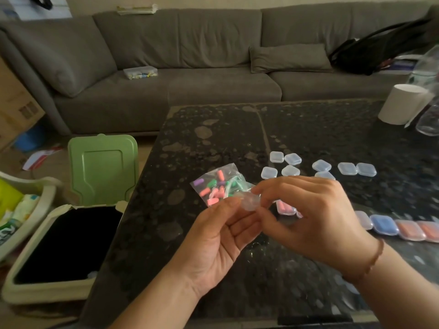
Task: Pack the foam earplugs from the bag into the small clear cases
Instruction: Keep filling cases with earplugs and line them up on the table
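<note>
**2 hands, 1 small clear case over a speckled table**

2 bare hands meet above the glossy, dark, stone-speckled table (213, 129). The left hand (213, 238), palm up, pinches a small clear case (250, 201) between thumb and fingertips; the right hand (311, 217), knuckles up with a thin cord bracelet (374, 260) at the wrist, grips the same case from 3 o'clock with curled fingers. The case is translucent, rounded plastic, blurred, so I cannot tell whether its lid is open.

Just beyond the hands, at 11 o'clock from them, lies the crinkled clear plastic bag (219, 184) holding soft cylindrical foam earplugs (205, 191) in pink, purple and green. At 12 to 1 o'clock, empty cases (276, 156) with rounded corners sit scattered, some touching. At 3 o'clock, filled cases (384, 224) line up side by side, showing blue and orange foam; another with pink foam sits partly hidden under the right hand.

At 9 o'clock, beside the table, stands a bin (47, 288) with a matte green lid (103, 167) raised. A grey fabric sofa (190, 55) runs across 12 o'clock, and a white cylinder (401, 104) stands at 2 o'clock.
</note>
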A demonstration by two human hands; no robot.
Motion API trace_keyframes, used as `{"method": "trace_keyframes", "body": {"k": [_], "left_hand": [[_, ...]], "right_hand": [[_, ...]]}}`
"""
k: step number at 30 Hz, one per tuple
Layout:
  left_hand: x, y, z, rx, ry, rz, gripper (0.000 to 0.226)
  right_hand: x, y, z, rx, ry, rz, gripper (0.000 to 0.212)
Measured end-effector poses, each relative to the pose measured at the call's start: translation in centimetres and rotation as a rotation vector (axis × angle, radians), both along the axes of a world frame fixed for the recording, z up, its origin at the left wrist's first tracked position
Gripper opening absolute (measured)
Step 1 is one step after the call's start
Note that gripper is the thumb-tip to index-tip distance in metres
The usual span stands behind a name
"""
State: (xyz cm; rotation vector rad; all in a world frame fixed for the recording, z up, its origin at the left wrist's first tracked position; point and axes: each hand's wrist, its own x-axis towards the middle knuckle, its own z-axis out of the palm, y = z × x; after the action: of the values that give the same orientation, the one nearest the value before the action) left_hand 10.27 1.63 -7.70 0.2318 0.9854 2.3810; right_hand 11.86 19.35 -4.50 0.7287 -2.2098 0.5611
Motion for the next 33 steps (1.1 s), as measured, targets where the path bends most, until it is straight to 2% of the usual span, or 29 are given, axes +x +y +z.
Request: {"method": "trace_keyframes", "body": {"k": [3, 6, 9, 11, 14, 17, 22, 24, 28, 33], "left_hand": [[0.0, 0.0, -0.1, -0.022, 0.021, 0.013, 0.043], [0.0, 0.0, 0.0, -0.167, 0.136, 0.115, 0.029], [0.1, 0.2, 0.2, -0.232, 0.222, 0.217, 0.037], [0.2, 0.3, 0.2, -0.131, 0.178, 0.180, 0.044], [0.3, 0.0, 0.3, 0.059, 0.008, 0.035, 0.054], [0.4, -0.1, 0.1, 0.111, 0.002, -0.023, 0.056], [-0.1, -0.2, -0.1, 0.097, 0.027, 0.069, 0.076], [-0.3, -0.2, -0.2, 0.083, 0.046, 0.091, 0.071], [-0.4, -0.1, -0.5, 0.049, 0.085, 0.106, 0.054], [-0.3, 0.1, -0.7, 0.023, 0.057, 0.107, 0.059]], "right_hand": [[0.0, -0.1, -0.2, -0.033, -0.013, -0.042, 0.010], [0.3, -0.1, 0.1, -0.034, -0.075, -0.045, 0.011], [0.2, -0.3, 0.1, 0.052, -0.054, -0.110, 0.024], [0.1, -0.4, -0.2, 0.011, -0.054, -0.104, 0.023], [0.0, -0.4, -0.2, -0.207, -0.238, 0.090, 0.024], [0.0, -0.5, -0.2, -0.239, -0.340, 0.190, 0.026], [0.0, -1.0, -0.5, -0.236, -0.157, 0.095, 0.023], [0.0, -1.1, -0.7, -0.173, -0.083, 0.054, 0.012], [0.0, -1.3, -1.0, -0.033, 0.010, -0.015, 0.011], [0.0, -1.4, -1.1, 0.002, 0.039, -0.046, 0.014]]}}
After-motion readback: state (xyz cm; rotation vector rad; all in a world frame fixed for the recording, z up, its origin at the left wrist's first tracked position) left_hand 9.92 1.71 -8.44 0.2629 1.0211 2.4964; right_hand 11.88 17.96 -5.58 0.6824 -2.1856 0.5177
